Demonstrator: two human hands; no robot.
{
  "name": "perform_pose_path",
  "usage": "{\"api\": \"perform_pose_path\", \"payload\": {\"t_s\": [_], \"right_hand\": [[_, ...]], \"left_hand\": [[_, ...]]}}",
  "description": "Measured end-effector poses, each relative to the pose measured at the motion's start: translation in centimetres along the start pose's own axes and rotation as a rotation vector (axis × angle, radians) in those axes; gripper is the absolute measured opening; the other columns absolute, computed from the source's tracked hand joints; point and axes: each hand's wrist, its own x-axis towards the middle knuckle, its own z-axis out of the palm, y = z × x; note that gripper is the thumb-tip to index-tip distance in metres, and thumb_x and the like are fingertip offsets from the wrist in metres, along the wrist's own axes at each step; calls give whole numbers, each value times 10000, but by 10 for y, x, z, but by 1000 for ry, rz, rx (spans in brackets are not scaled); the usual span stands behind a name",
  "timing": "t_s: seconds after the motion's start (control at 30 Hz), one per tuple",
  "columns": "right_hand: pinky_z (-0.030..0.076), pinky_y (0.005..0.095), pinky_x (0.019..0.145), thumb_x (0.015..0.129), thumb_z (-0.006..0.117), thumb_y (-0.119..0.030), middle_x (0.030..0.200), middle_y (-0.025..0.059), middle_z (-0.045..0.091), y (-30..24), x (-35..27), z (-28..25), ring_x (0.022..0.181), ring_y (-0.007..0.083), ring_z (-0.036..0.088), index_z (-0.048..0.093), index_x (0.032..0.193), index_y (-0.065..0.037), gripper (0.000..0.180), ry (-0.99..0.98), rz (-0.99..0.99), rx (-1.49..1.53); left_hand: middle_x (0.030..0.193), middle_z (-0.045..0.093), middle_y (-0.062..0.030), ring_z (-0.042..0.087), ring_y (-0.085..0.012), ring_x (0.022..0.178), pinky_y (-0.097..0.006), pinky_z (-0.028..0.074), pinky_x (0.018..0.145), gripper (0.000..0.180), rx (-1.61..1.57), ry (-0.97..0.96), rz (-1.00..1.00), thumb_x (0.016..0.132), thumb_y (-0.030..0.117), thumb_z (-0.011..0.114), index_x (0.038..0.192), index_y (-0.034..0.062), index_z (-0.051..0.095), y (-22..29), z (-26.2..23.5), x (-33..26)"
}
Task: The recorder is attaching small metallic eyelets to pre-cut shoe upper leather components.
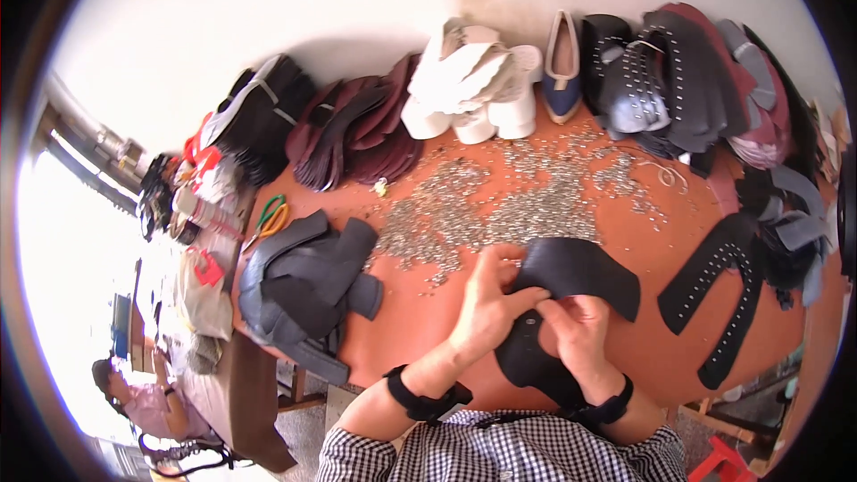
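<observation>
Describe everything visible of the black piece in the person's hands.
The black piece looks like smooth, thin leather or a similar sheet, cut in a broad curve. Its upper band arches toward the right; its lower part reaches down toward the checked shirt. A small pale, metallic-looking spot shows near the fingers. The left hand and right hand both grip it near the middle, hiding part of it, above the orange-red table. Its layers cannot be counted.

Forearms (pixel 370 412) converging, fingers (pixel 566 318) bent, nearly touching
</observation>
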Motion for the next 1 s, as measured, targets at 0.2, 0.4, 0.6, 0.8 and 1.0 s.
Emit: {"api": "perform_pose_path", "payload": {"t_s": [0.2, 0.4, 0.6, 0.8, 1.0], "right_hand": [[445, 210, 692, 804, 592, -21, 873, 32, 596, 4, 0, -6, 753, 76, 547, 593, 919, 1, 117, 118, 92, 250], [425, 216, 684, 816, 538, -14, 831, 20, 576, 12, 4, 0, 739, 80, 532, 576, 861, 6, 62, 150, 218, 344], [273, 171, 362, 801, 555, -33, 546, -25, 469, 13, 4, -9, 414, 27, 392, 507, 650, -58, 160, 225, 356, 237], [298, 175, 418, 798, 540, -40, 598, -37, 515, -20, 9, -7, 472, 17, 420, 584, 692, -39, 114, 125, 241, 133], [362, 175, 493, 801, 562, -62, 671, -5, 568, -71, 4, -40, 570, 41, 493, 608, 743, -26, 82, 134, 242, 17]], "left_hand": [[957, 589, -18, 536, -82, 884, -224, 439, 775, 217, 145, 83, 97, 843, 42, 543, 1053, -9, 556, 5, -61, 0], [700, 616, -83, 574, -122, 631, -251, 455, 587, 145, 829, 264, -43, 735, 88, 616, 847, -2, 624, 1, -174, -2], [714, 576, -86, 575, -192, 676, -298, 455, 612, 114, 1060, 59, 145, 715, 63, 606, 820, 22, 613, -13, -168, 10], [776, 539, -116, 563, -302, 765, -386, 455, 661, 36, 1409, -111, 195, 746, 89, 540, 750, 60, 560, -9, -159, 26], [758, 538, -133, 583, -317, 726, -413, 483, 611, 64, 1600, -212, 337, 731, 98, 528, 756, 41, 517, -11, -161, 31]]}}
